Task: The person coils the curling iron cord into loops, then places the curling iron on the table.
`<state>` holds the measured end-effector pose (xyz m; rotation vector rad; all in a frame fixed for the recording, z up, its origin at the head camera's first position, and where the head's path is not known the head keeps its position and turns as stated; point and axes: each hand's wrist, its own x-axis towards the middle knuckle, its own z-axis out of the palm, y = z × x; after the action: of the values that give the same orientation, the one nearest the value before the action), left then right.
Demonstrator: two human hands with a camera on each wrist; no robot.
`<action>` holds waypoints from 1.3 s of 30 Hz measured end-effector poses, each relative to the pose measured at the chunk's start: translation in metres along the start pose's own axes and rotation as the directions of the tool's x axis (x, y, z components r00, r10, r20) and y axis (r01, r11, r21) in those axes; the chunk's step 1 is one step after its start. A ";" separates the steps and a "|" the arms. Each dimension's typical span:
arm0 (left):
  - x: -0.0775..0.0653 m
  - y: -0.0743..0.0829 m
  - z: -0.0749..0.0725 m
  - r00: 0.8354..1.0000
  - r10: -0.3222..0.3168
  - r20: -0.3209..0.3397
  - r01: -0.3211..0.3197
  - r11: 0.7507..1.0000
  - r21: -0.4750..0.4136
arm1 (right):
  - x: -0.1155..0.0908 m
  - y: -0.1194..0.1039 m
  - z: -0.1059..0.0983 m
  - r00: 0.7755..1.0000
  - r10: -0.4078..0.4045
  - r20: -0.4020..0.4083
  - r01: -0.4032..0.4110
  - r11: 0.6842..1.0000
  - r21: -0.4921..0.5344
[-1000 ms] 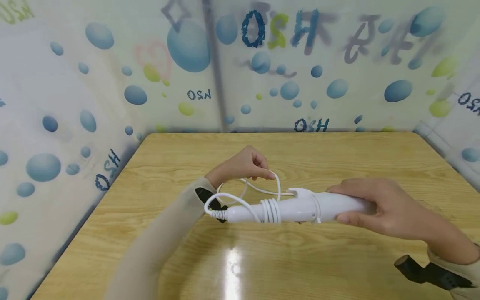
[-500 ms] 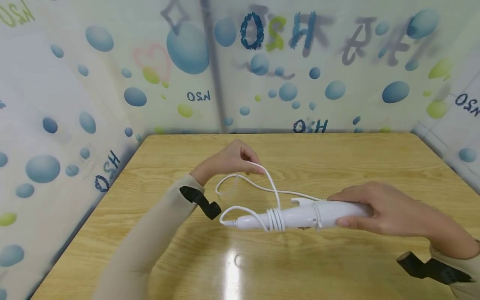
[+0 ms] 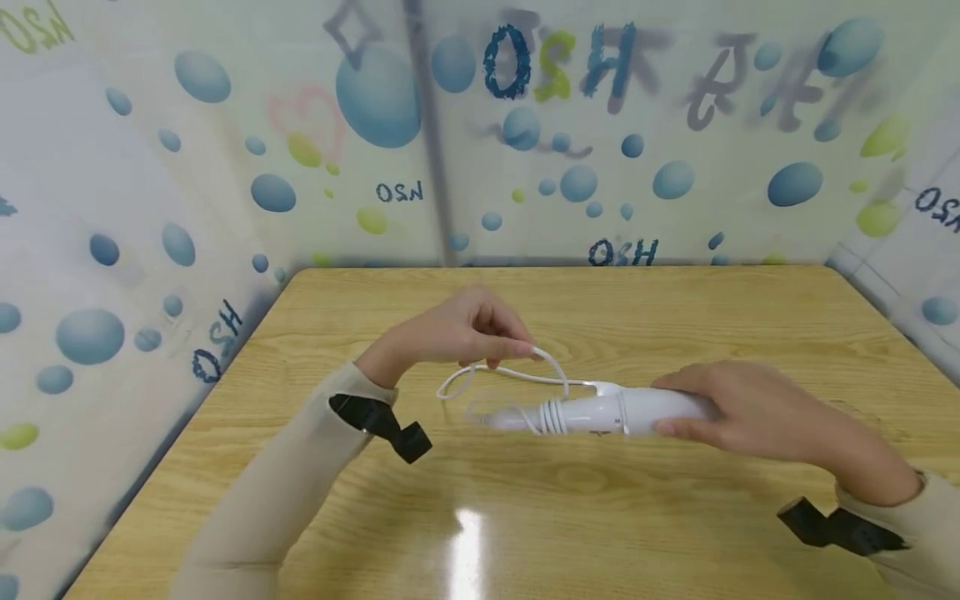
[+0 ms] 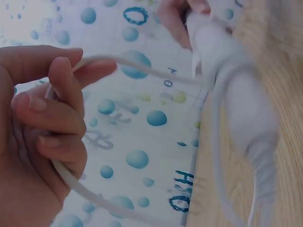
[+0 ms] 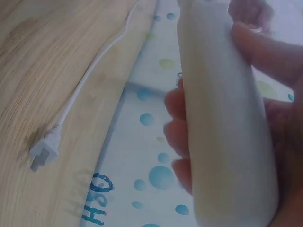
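A white wand-shaped electrical appliance [image 3: 585,414] hangs above the table, lying roughly level in the head view. My right hand [image 3: 757,412] grips its thick right end; in the right wrist view fingers and thumb wrap the smooth white body [image 5: 225,118]. Several turns of white power cord [image 3: 553,417] circle its narrower part. My left hand [image 3: 457,329] pinches the cord between thumb and fingers, just left of and above the appliance. In the left wrist view the cord [image 4: 137,65] runs from that hand to the body. The narrow tip is blurred.
A white two-pin plug [image 5: 45,149] lies on the wooden table [image 3: 675,317] in the right wrist view, its cord trailing away. Walls printed with blue and green bubbles [image 3: 378,96] stand behind and beside the table. Black wrist mounts [image 3: 378,425] sit on both sleeves.
My left hand has moved left, then slightly downward, still pinching the cord. The appliance drops slightly, then rises, and its narrow end becomes blurred. My right hand keeps its grip and shifts slightly left.
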<state>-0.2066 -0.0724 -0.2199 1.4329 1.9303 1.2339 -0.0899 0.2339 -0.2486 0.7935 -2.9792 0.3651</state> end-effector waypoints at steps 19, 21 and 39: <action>-0.012 0.030 0.052 0.997 -0.019 0.077 -0.012 0.923 0.386 | 0.015 0.030 0.003 0.971 0.093 -0.220 -0.109 0.992 -0.062; -0.013 0.030 0.058 1.000 -0.024 0.017 0.014 0.890 0.456 | 0.016 0.032 0.002 0.955 0.089 -0.282 -0.112 0.992 -0.066; -0.004 -0.001 0.084 0.960 0.132 -0.247 -0.017 0.907 0.420 | 0.006 0.027 -0.017 0.846 0.251 -0.470 -0.142 0.957 0.254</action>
<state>-0.1414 -0.0429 -0.2635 1.6224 2.4618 1.1459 -0.1095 0.2576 -0.2374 0.3228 -2.5517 0.7754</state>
